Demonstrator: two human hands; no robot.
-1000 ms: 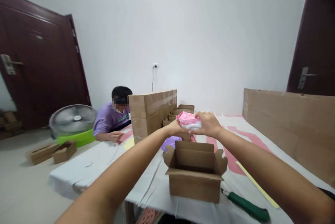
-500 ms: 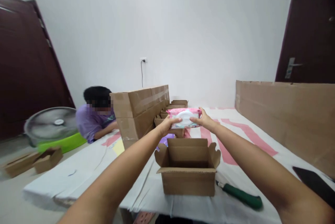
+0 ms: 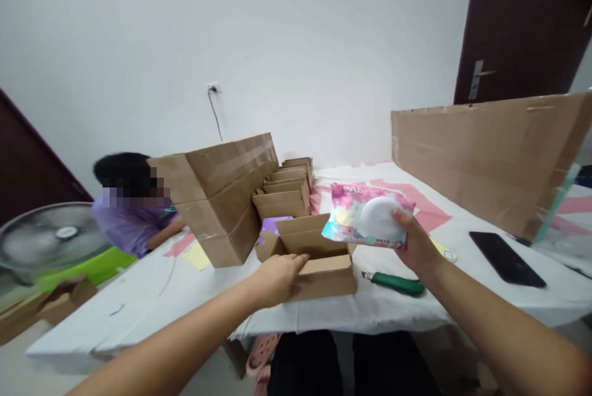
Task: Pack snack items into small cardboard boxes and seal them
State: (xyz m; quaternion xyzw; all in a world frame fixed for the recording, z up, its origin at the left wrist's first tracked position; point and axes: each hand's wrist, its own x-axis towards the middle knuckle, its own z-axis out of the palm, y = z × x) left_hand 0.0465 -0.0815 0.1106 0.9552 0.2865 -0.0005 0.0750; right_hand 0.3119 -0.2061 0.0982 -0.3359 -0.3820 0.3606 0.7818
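Observation:
My right hand grips a pink and white pack of wet wipes by its right end, thumb over the white oval lid. The pack is tilted in the air above and right of a small open cardboard box. My left hand holds the left front corner of that box, with its fingers over the edge and the thumb hidden. On the cloth right of the box lies a green-handled utility knife. A purple item shows behind the box.
Several open small boxes stand in a row beside stacked cartons. A long cardboard panel borders the right side; a black phone lies before it. At left are a person in purple and a fan.
My left hand has let go of the wipes pack and moved down to the box. The right hand brought the pack nearer and rightward. The view has shifted right and down.

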